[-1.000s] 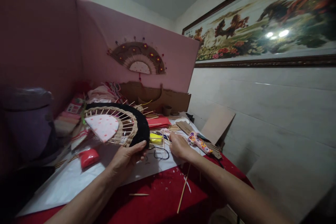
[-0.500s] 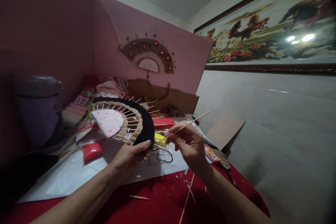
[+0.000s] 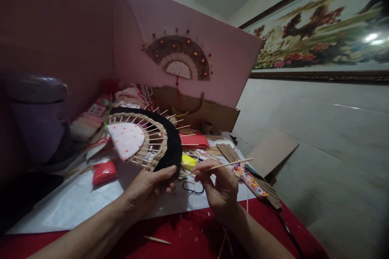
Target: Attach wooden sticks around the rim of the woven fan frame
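Observation:
My left hand (image 3: 154, 182) is closed on the lower right corner of a fan (image 3: 173, 141). This fan has a black outer band, woven cord, thin wooden ribs and a white half-round centre with pink dots (image 3: 127, 139). Several rib ends stick out past the black band. Between the thumb and fingers of my right hand (image 3: 220, 186) is a thin wooden stick (image 3: 232, 163), tilted up to the right. Its lower left end lies near the fan's corner; I cannot tell whether they touch. A black cord (image 3: 193, 191) lies between the hands.
White paper (image 3: 75, 206) covers part of the red tablecloth (image 3: 121, 245). A red packet (image 3: 104, 172), a yellow packet (image 3: 189, 161) and loose sticks lie around. At left stands a lilac bin (image 3: 39, 121). Another fan (image 3: 182, 54) hangs on the pink board (image 3: 231, 56) behind.
The stick in my right hand has tilted flatter, and that hand has dropped slightly. My left hand still holds the fan in nearly the same place. The whole view has shifted a little.

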